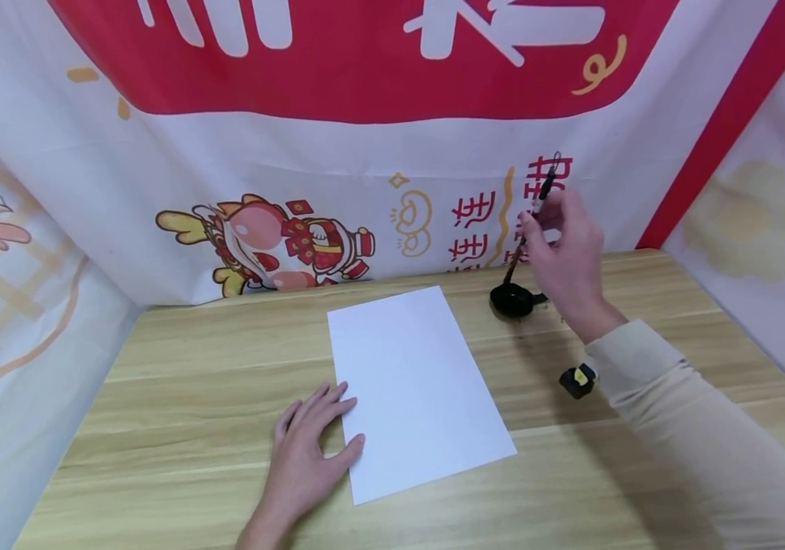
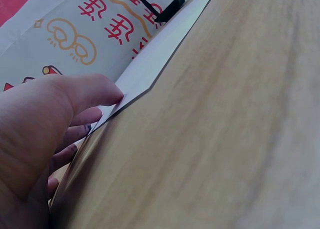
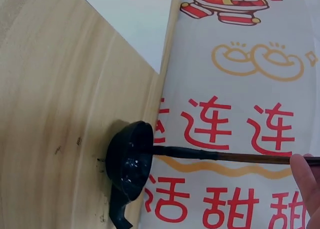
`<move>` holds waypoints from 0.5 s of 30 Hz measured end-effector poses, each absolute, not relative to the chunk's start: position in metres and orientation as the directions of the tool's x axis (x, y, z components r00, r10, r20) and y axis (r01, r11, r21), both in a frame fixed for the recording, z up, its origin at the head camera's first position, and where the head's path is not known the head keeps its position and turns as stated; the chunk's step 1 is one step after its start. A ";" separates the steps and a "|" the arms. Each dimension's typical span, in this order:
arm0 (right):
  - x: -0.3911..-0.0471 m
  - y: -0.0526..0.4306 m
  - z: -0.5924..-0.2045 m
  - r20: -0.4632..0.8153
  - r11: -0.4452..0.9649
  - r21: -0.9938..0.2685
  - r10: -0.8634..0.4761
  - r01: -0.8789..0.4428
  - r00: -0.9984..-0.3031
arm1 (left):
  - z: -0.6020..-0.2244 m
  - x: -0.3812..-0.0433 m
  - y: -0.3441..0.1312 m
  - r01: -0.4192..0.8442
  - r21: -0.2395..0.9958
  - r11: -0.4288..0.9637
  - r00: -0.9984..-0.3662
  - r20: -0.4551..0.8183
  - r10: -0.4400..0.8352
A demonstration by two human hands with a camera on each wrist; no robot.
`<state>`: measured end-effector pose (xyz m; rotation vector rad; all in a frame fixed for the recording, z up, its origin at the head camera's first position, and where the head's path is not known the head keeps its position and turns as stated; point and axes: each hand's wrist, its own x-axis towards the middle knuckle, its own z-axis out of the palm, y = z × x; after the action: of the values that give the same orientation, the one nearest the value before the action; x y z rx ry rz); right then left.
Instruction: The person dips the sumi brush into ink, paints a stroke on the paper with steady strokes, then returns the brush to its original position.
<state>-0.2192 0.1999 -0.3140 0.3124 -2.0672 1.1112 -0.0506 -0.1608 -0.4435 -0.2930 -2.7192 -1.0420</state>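
Note:
A writing brush is pinched upright, slightly tilted, in my right hand. Its tip sits inside a small black bowl with a short curved handle; in the right wrist view dark wet ink glistens within that bowl, hiding the bristles. A blank white sheet of paper lies at a slant on the table. On its left edge rest the fingertips and thumb of my left hand, fingers spread. The left wrist view shows the thumb touching the paper near its edge.
Right of the paper, near my right sleeve, lies a small black object with a yellow patch. The wood-grain table meets a printed cloth backdrop behind, with cloth on both sides. Small dark marks dot the wood by the bowl.

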 end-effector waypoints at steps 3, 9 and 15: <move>-0.217 0.198 -0.315 0.703 0.575 -0.625 0.121 -0.528 -0.701 | -0.444 -0.050 -0.161 0.259 0.635 0.728 -0.958 0.267 0.108; -0.215 0.198 -0.310 0.701 0.565 -0.635 0.136 -0.526 -0.700 | -0.444 -0.049 -0.162 0.254 0.634 0.730 -0.960 0.260 0.109; -0.216 0.199 -0.313 0.718 0.621 -0.594 0.124 -0.511 -0.685 | -0.444 -0.051 -0.161 0.254 0.634 0.730 -0.960 0.256 0.112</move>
<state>-0.2157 0.1991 -0.3131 0.3021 -2.0861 1.0699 -0.0505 -0.1613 -0.4437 -0.2926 -2.7321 -1.0448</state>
